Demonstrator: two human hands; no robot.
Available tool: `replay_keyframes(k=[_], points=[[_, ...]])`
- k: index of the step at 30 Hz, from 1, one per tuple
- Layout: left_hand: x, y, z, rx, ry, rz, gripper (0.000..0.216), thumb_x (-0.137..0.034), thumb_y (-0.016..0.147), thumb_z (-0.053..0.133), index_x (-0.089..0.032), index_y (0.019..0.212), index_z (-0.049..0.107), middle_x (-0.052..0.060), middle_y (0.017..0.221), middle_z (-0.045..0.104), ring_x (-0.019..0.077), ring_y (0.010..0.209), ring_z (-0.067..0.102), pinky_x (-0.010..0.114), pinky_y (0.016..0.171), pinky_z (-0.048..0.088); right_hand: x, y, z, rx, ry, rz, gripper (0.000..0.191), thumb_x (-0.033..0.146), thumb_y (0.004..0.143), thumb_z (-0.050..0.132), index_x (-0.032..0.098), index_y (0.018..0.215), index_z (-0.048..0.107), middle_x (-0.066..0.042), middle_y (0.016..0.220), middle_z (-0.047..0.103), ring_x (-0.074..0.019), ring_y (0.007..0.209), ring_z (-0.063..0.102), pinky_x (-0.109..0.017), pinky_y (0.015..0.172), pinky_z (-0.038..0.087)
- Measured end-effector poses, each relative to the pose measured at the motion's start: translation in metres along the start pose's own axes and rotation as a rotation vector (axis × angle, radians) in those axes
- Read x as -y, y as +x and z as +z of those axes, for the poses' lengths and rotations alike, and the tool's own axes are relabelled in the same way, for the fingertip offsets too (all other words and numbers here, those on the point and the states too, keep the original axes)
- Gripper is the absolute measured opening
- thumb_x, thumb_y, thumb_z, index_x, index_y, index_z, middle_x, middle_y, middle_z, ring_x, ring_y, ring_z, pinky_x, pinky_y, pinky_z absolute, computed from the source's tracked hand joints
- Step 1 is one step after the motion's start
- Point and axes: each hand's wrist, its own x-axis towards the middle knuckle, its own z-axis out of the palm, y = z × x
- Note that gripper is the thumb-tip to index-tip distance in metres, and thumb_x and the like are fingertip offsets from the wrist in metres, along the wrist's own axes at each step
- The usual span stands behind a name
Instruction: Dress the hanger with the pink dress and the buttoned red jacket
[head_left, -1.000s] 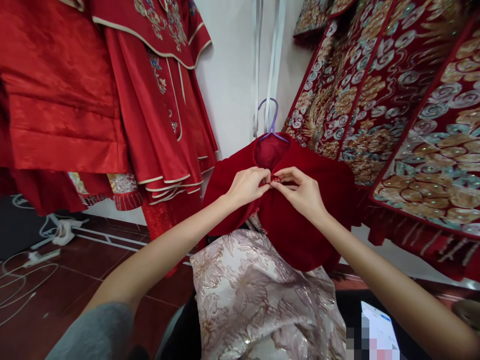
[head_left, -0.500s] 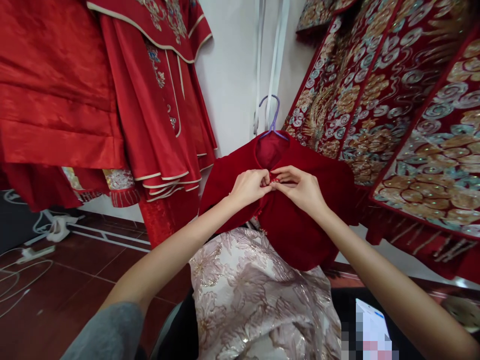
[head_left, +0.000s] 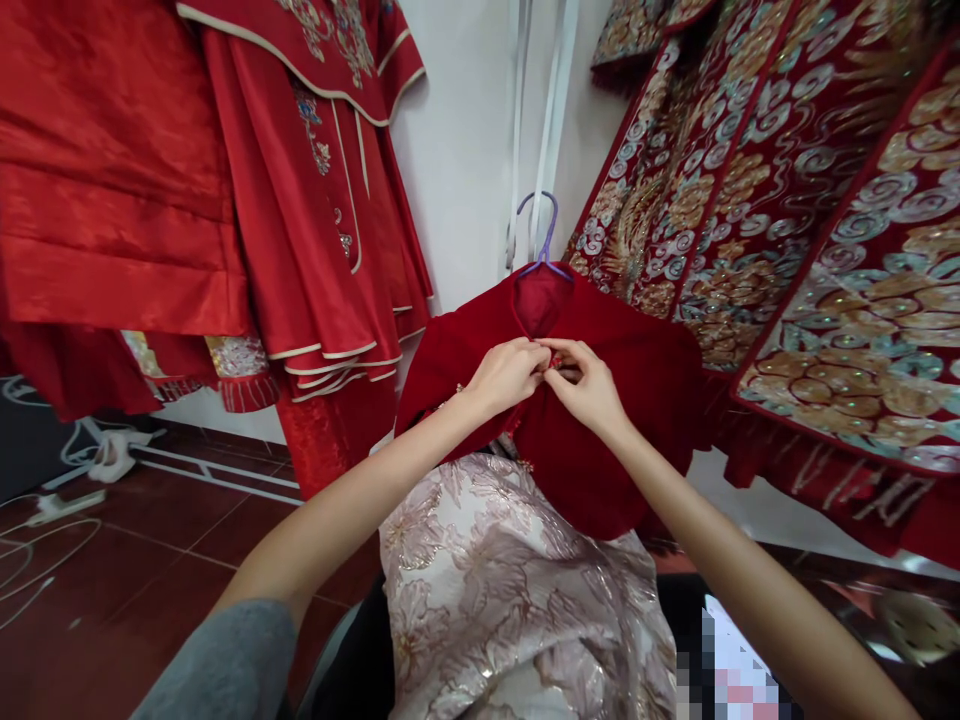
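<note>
A dark red velvet jacket (head_left: 600, 430) hangs on a purple wire hanger (head_left: 547, 240), its round neckline facing me. Just below the neckline, my left hand (head_left: 511, 375) is closed in a pinch at the jacket's front edge. My right hand (head_left: 589, 385) meets it from the other side, thumb and forefinger pressed on a small red button fastening (head_left: 556, 362). The fingertips of both hands nearly touch and partly hide the fastening. Under the jacket, a pale pink-and-white floral brocade fabric (head_left: 487, 560) drapes towards me.
Red satin garments (head_left: 300, 200) with pale trim hang at the left. Heavily embroidered red garments (head_left: 840, 280) with fringes hang at the right. A white rack bar (head_left: 217, 475), cables and a power strip (head_left: 67, 507) are low left. A partly blurred phone (head_left: 739, 650) lies lower right.
My right hand has shifted slightly left and its fingers have closed in on the fastening. My left hand has moved a little right. The jacket has barely moved.
</note>
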Motion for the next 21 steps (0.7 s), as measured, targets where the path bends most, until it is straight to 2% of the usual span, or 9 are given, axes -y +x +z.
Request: replay_keyframes(k=[3, 6, 8, 10, 13, 16, 19, 21], points=[[-0.004, -0.003, 0.012, -0.107, -0.122, -0.110, 0.008, -0.014, 0.078, 0.058, -0.020, 0.080, 0.063, 0.005, 0.084, 0.067, 0.0191, 0.083, 0.060, 0.029, 0.073, 0.045, -0.008, -0.006, 0.017, -0.181, 0.079, -0.047, 0.035, 0.019, 0.077, 0.054, 0.021, 0.111, 0.061, -0.007, 0.107, 0.058, -0.0169, 0.092, 0.058, -0.033, 0.084, 0.052], [-0.014, -0.017, 0.044, -0.344, -0.432, -0.397, 0.007, -0.025, 0.080, 0.062, -0.022, 0.087, 0.064, 0.003, 0.088, 0.069, 0.0175, 0.081, 0.062, 0.030, 0.077, 0.048, -0.018, -0.032, 0.039, -0.329, 0.267, 0.005, 0.049, 0.024, 0.083, 0.048, 0.026, 0.132, 0.045, -0.008, 0.122, 0.053, -0.0181, 0.106, 0.056, -0.036, 0.092, 0.049], [-0.022, -0.033, 0.074, -0.524, -0.740, -0.549, 0.020, -0.036, 0.085, 0.059, -0.020, 0.096, 0.064, 0.007, 0.099, 0.069, 0.0176, 0.087, 0.064, 0.030, 0.081, 0.049, -0.027, -0.060, 0.056, -0.365, 0.339, 0.060, 0.056, 0.025, 0.087, 0.042, 0.029, 0.141, 0.032, -0.009, 0.134, 0.047, -0.0187, 0.118, 0.052, -0.038, 0.097, 0.047], [-0.026, -0.051, 0.101, -0.627, -1.009, -0.668, 0.033, -0.043, 0.087, 0.054, -0.019, 0.108, 0.063, 0.011, 0.109, 0.068, 0.0189, 0.094, 0.064, 0.032, 0.085, 0.049, -0.038, -0.087, 0.070, -0.326, 0.344, 0.118, 0.058, 0.023, 0.084, 0.044, 0.027, 0.140, 0.034, -0.008, 0.143, 0.041, -0.0193, 0.130, 0.043, -0.039, 0.107, 0.039], [-0.024, -0.071, 0.120, -0.603, -1.270, -0.689, 0.044, -0.051, 0.088, 0.050, -0.017, 0.113, 0.065, 0.013, 0.119, 0.065, 0.0227, 0.108, 0.062, 0.037, 0.097, 0.045, -0.054, -0.110, 0.081, -0.285, 0.332, 0.215, 0.054, 0.024, 0.081, 0.053, 0.023, 0.134, 0.041, -0.011, 0.139, 0.045, -0.0207, 0.124, 0.048, -0.039, 0.103, 0.042], [-0.017, -0.080, 0.116, -0.516, -1.467, -0.684, 0.053, -0.056, 0.091, 0.039, -0.016, 0.106, 0.070, 0.013, 0.122, 0.065, 0.0256, 0.117, 0.057, 0.041, 0.105, 0.038, -0.061, -0.112, 0.081, -0.286, 0.286, 0.248, 0.048, 0.027, 0.079, 0.060, 0.020, 0.125, 0.048, -0.012, 0.126, 0.055, -0.0204, 0.110, 0.057, -0.036, 0.092, 0.048], [-0.013, -0.083, 0.108, -0.459, -1.595, -0.632, 0.055, -0.054, 0.092, 0.034, -0.016, 0.103, 0.073, 0.010, 0.124, 0.065, 0.0252, 0.127, 0.050, 0.040, 0.112, 0.029, -0.052, -0.108, 0.074, -0.361, 0.202, 0.299, 0.029, 0.028, 0.081, 0.056, 0.017, 0.108, 0.055, -0.008, 0.101, 0.063, -0.0177, 0.086, 0.061, -0.032, 0.079, 0.051], [-0.013, -0.083, 0.107, -0.426, -1.668, -0.603, 0.054, -0.053, 0.092, 0.035, -0.017, 0.106, 0.072, 0.009, 0.126, 0.064, 0.0239, 0.131, 0.046, 0.037, 0.115, 0.025, -0.037, -0.106, 0.069, -0.437, 0.152, 0.293, 0.023, 0.027, 0.081, 0.055, 0.017, 0.102, 0.057, -0.006, 0.095, 0.063, -0.0170, 0.081, 0.060, -0.031, 0.076, 0.051]])
